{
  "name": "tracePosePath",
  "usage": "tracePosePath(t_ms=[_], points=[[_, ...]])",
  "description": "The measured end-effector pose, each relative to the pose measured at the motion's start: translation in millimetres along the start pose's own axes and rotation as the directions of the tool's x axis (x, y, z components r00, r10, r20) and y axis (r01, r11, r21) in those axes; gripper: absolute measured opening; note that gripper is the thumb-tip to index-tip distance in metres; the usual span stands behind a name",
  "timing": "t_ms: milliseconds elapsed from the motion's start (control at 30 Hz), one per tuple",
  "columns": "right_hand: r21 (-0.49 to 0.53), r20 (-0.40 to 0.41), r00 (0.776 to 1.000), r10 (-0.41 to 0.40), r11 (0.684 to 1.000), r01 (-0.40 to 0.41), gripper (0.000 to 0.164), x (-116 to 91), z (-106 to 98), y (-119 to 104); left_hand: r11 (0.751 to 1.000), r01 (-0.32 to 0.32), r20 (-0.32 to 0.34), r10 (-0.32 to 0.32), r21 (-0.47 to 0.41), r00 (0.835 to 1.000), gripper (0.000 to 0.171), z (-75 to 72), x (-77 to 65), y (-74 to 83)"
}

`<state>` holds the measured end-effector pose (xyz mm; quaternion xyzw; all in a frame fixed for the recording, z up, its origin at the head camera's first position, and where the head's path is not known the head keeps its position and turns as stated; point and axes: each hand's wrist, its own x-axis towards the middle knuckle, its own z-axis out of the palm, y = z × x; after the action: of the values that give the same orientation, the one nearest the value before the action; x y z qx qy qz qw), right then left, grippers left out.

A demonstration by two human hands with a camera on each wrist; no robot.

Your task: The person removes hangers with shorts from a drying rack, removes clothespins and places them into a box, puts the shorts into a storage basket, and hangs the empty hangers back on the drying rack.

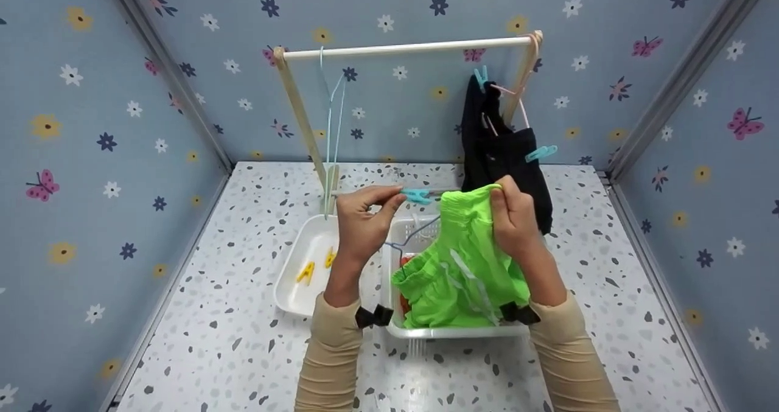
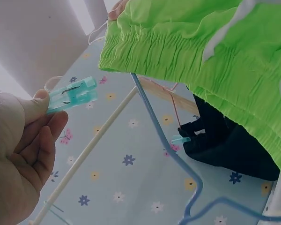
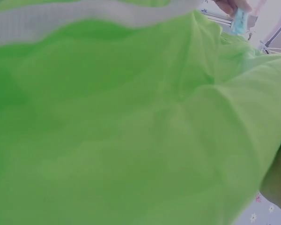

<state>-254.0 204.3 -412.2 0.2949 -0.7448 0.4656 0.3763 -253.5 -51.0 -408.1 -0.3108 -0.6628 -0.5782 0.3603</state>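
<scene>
Between thumb and forefinger, my left hand (image 1: 364,226) pinches a light blue clothespin (image 1: 416,196), its free end pointing toward the bright green shorts (image 1: 475,266). My right hand (image 1: 516,220) grips the elastic waistband at its upper right corner. The shorts hang over a white basket, with white drawstrings dangling in front. A blue hanger (image 2: 152,117) runs up into the waistband in the left wrist view; its upper part is hidden by the cloth. Green fabric (image 3: 131,117) fills most of the right wrist view, where the clothespin (image 3: 240,21) shows at the top.
A wooden rack (image 1: 401,48) stands behind, with an empty light blue hanger (image 1: 330,132) at its left. Black clothing (image 1: 508,162) hangs clipped to a pink hanger at its right. Yellow clothespins (image 1: 306,272) lie in a white tray (image 1: 292,299) beside the white basket (image 1: 450,333).
</scene>
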Motion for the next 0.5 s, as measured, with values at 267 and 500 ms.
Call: tracePosePath(t_ms=[267,500], points=[[-0.005,0.02,0.998,0.061,0.998,-0.061,0.016,-2.6,-18.5,-5.6,0.999,0.013,-0.013,-0.012,0.036,1.0,0.013,-17.6,-7.0,-5.0],[-0.08,0.099,0.988,0.121,0.99,-0.113,0.02,-9.6,-46.3,1.1,0.997,0.03,-0.022,-0.028,0.067,0.999,0.014,-38.0,-11.6,-10.5]])
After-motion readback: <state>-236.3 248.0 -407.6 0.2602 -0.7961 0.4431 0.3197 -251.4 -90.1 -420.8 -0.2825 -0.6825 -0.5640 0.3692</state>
